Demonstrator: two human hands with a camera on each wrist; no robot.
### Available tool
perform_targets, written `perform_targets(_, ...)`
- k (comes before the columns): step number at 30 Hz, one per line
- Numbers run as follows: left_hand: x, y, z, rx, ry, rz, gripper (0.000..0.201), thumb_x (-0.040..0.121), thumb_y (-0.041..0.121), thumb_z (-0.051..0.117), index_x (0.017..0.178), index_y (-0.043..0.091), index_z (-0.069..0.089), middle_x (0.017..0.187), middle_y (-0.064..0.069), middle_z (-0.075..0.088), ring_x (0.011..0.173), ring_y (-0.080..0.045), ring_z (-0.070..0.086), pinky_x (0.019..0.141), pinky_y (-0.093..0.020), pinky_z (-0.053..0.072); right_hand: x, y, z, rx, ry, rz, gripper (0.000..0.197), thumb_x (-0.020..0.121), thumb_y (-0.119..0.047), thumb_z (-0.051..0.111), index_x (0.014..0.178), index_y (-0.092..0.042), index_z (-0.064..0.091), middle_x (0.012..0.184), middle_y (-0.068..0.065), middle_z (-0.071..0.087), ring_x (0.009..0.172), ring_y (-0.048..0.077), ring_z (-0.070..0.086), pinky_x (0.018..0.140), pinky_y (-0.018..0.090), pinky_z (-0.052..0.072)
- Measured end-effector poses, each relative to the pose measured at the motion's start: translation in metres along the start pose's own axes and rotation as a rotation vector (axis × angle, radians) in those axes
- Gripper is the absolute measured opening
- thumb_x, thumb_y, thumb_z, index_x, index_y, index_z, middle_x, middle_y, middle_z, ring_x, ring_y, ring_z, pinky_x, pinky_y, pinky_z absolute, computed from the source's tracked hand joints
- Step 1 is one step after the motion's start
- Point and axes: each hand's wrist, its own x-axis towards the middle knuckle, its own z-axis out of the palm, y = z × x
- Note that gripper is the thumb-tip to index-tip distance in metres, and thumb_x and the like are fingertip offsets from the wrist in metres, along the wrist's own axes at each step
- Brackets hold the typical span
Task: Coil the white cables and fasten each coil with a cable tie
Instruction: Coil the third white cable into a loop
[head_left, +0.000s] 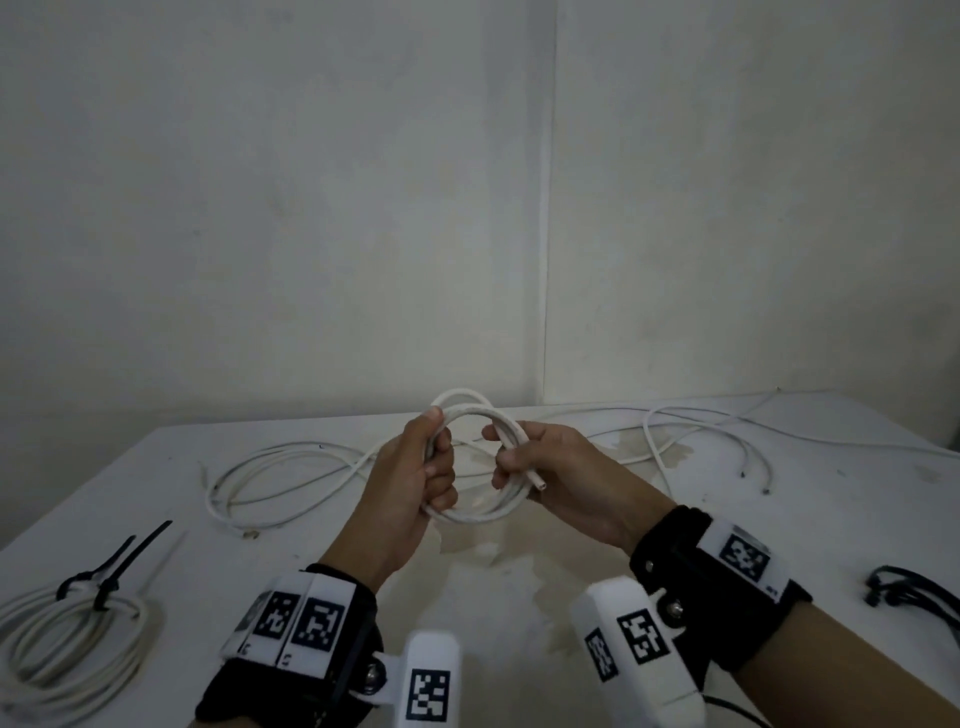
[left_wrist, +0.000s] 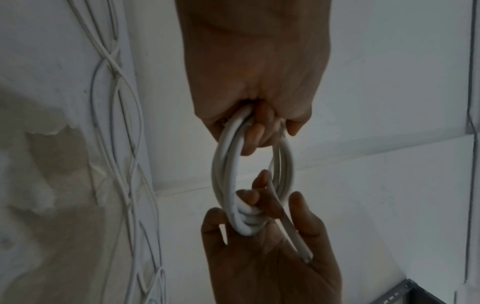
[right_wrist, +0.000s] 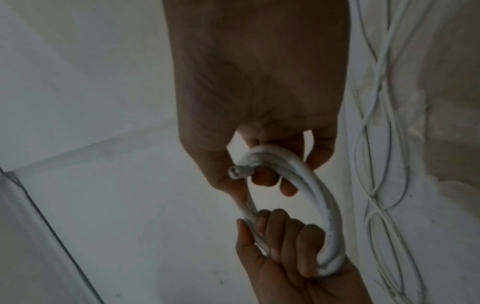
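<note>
A small coil of white cable (head_left: 470, 515) hangs in the air over the middle of the table, held between both hands. My left hand (head_left: 415, 478) grips its left side with fingers curled through the loop. My right hand (head_left: 545, 467) pinches the right side, where the cut cable end (head_left: 540, 484) sticks out. The left wrist view shows my left hand (left_wrist: 255, 131) wrapped round the coil (left_wrist: 221, 164). The right wrist view shows my right hand (right_wrist: 262, 174) on the coil (right_wrist: 327, 207) beside the cable end (right_wrist: 235, 172). A bundle of black cable ties (head_left: 906, 592) lies at the right.
A finished coil (head_left: 67, 644) bound with black ties (head_left: 111, 569) lies at the front left. Loose white cables sprawl behind the hands, one to the left (head_left: 270, 467) and others to the right (head_left: 701, 431). The white table (head_left: 519, 597) meets a wall at the back.
</note>
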Motion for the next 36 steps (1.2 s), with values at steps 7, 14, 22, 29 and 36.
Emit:
perform_targets(7,-0.003,0.000,0.004,0.057,0.052,0.039,0.037,0.098,0.025,0.036,0.063,0.013,0.040,0.040,0.008,0.026,0.034,-0.004,0.019,0.036,-0.016,0.021,-0.003,0.001,-0.003,-0.922,0.192,-0.180,0.038,0.081,-0.017,0.068,0.117,-0.019,0.055,0.095,0.001,0.056,0.077,0.012,0.053,0.065,0.018,0.043)
perform_targets(14,-0.004,-0.001,0.005,0.098,0.094,0.050,0.038,0.097,0.030,0.038,0.063,0.013,0.040,0.041,0.008,0.026,0.035,-0.005,0.019,0.036,-0.017,0.022,-0.005,0.009,-0.003,-0.761,0.192,-0.158,0.040,0.085,-0.018,0.065,0.122,-0.017,0.050,0.067,0.009,0.055,0.039,0.011,0.055,0.041,0.018,0.044)
perform_targets(22,0.002,0.005,-0.008,0.016,0.218,0.055,0.036,0.093,0.029,0.048,0.061,0.013,0.042,0.040,0.009,0.026,0.033,-0.005,0.020,0.035,-0.015,0.019,-0.023,0.012,-0.015,-0.814,0.043,-0.198,0.041,0.087,-0.014,0.063,0.124,-0.020,0.047,0.056,-0.005,0.040,0.049,0.013,0.057,0.049,0.015,0.043)
perform_targets(29,-0.005,0.000,0.001,-0.039,0.156,0.045,0.038,0.095,0.030,0.043,0.061,0.014,0.038,0.040,0.009,0.024,0.032,-0.004,0.018,0.033,-0.015,0.020,-0.027,0.014,-0.025,-0.843,0.053,-0.153,0.021,0.090,-0.025,0.058,0.110,-0.025,0.052,0.070,-0.008,0.048,0.057,0.003,0.056,0.056,0.012,0.042)
perform_targets(36,-0.005,-0.010,0.012,-0.181,0.110,0.026,0.040,0.097,0.034,0.037,0.063,0.014,0.039,0.039,0.007,0.028,0.030,-0.004,0.023,0.034,-0.015,0.027,-0.017,0.022,-0.001,-0.353,0.138,-0.252,0.024,0.094,-0.035,0.036,0.099,-0.017,0.050,0.081,-0.002,0.062,0.083,0.013,0.061,0.085,0.031,0.049)
